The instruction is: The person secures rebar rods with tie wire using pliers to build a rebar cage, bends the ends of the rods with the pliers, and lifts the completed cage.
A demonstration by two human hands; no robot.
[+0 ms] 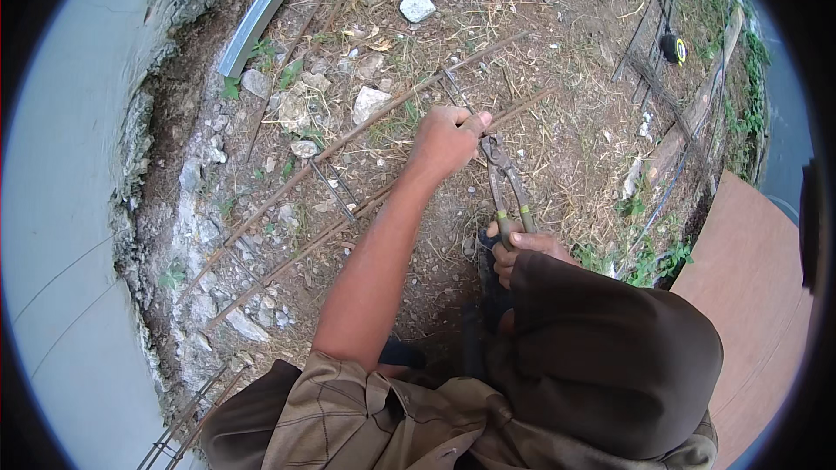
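Observation:
My left hand (450, 137) grips a rebar cage at a corner where a thin steel stirrup (457, 90) meets a lower rusty bar (522, 108); the fingers hide the joint itself. The cage's upper long bar (362, 134) runs slantwise above the ground, and another stirrup (334, 189) links the bars further left. In my right hand (532, 251) are end-cutting pincers (499, 173) with green-sleeved handles. Their jaws point up and sit just below my left hand's fingertips. Whether the jaws touch a tie wire there cannot be seen.
A galvanized steel channel (271, 10) lies at upper left near a wall (65, 196). White stones (417, 6) dot the ground. At right are a tape measure (673, 49), loose rods (643, 32), a wooden pole (679, 137) and a plywood sheet (744, 313).

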